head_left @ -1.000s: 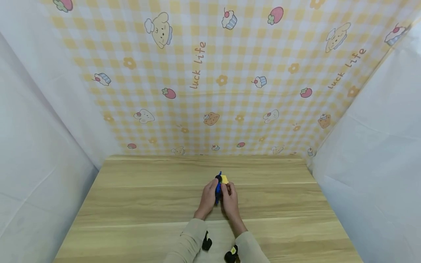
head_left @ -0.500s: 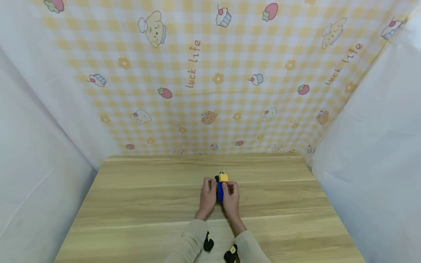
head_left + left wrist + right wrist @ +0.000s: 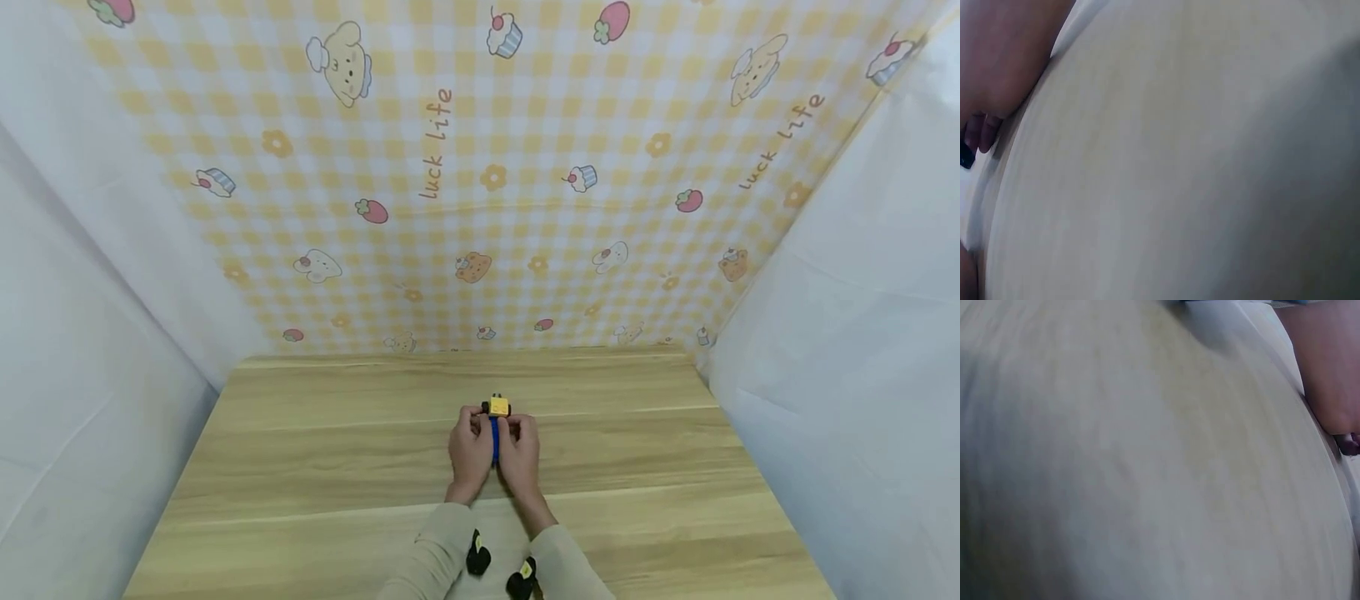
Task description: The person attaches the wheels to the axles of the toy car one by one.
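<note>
Near the middle of the table, a small blue-and-yellow toy vehicle (image 3: 498, 406) is held between both hands. Its yellow block and black wheel-like parts stick out past the fingertips, while a narrow blue body shows between the thumbs. The left hand (image 3: 470, 450) grips it from the left with curled fingers. From the other side the right hand (image 3: 520, 450) pinches it, thumb along the blue part. Most of the toy's sides are hidden by the hands. The left wrist view catches part of the left hand (image 3: 1010, 56) at its edge; the right wrist view shows the right hand (image 3: 1329, 369) likewise.
A wood-grain table (image 3: 337, 450) lies under the hands. Behind it hangs a yellow checked cloth (image 3: 420, 242), with white sheets (image 3: 90, 350) on both sides. Black devices (image 3: 477, 558) sit at the wrists by the sleeves.
Between the hands the toy has turned, so its yellow block now faces up with black parts on both sides. The hands have drawn closer around it and shifted slightly left.
</note>
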The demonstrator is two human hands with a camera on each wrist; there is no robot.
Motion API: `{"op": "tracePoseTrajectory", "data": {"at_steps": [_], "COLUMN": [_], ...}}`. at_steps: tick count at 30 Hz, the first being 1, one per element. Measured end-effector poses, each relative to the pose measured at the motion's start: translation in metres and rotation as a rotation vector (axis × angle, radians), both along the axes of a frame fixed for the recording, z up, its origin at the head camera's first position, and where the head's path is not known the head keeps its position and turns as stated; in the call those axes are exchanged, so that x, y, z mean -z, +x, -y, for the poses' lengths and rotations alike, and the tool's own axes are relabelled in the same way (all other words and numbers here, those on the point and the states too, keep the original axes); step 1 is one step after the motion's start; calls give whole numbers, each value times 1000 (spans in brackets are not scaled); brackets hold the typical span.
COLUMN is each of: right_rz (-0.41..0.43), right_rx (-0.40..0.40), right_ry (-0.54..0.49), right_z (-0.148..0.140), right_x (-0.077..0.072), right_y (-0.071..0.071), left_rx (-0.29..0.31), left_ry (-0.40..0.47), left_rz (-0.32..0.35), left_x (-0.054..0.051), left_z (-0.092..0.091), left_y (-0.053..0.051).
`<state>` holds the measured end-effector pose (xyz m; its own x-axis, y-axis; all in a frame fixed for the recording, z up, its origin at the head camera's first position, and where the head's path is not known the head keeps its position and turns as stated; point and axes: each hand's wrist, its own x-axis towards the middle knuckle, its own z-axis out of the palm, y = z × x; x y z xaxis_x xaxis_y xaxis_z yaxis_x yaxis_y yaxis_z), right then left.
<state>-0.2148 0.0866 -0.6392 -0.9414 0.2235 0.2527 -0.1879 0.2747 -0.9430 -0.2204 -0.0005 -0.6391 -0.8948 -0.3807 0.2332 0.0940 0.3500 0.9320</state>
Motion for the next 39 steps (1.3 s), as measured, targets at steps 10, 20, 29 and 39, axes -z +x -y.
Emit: {"op": "tracePoseTrajectory", "data": {"at_steps": [10,20,29,39], "right_rz": [-51,-63,-34,-31], "right_rx": [55,104,122,124], "right_ry": [102,171,210,232], "right_z": [0,2,3,4], "right_x": [0,-1,2,1], "right_y": [2,3,2,2], "left_rx": [-87,-72,-81,-77], "left_ry": [-198,-239,-254,-232], "left_rz": [8,31,66,54], "left_x": [-2,0,-1,-3], "left_z": [-3,-3,-2,-2], "left_y": [2,2,2,3]}}
